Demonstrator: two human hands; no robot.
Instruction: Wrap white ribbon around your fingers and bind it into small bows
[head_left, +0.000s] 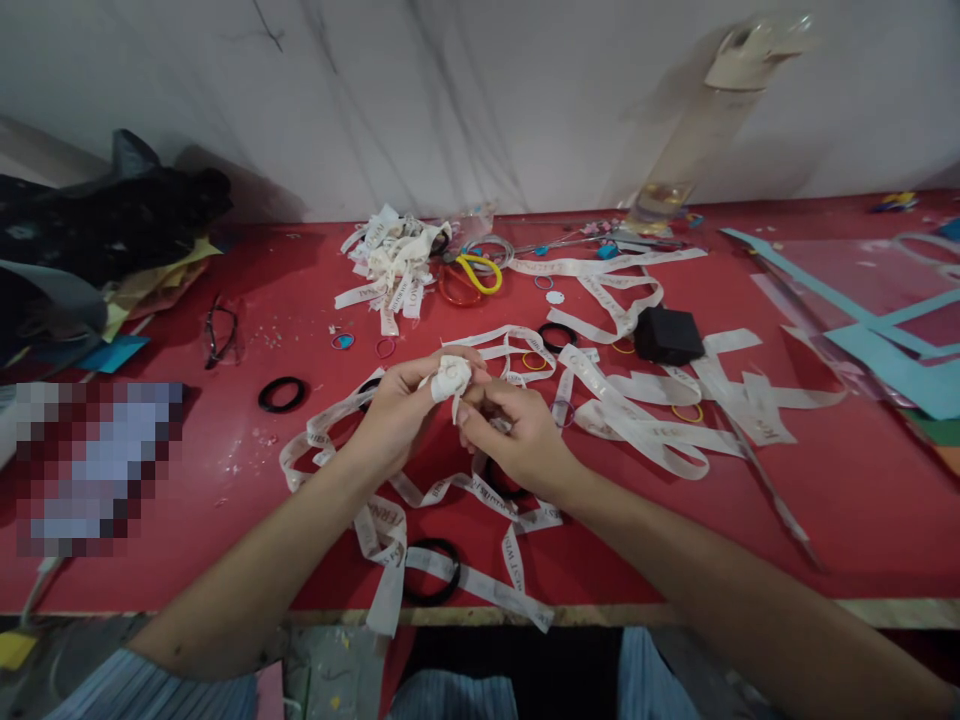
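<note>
Above the middle of the red table, my left hand (394,415) pinches a rolled flower of white ribbon (451,378). Close against it, my right hand (517,430) has thumb and fingers closed on the ribbon at the flower's right side. Long strips of printed white ribbon (382,520) lie looped beneath and around both hands. More printed ribbon (630,420) is strewn to the right. My right fingers partly hide the ribbon's end. Black rings (433,572) lie among the strips, one near the table's front edge.
At the back sits a heap of ribbon pieces (397,260) beside yellow-and-red-handled scissors (480,275). A black block (667,335) rests on ribbon at the right. A clear bottle (697,140) stands by the wall. Glasses (220,332) and a blurred-out object (105,465) are at left.
</note>
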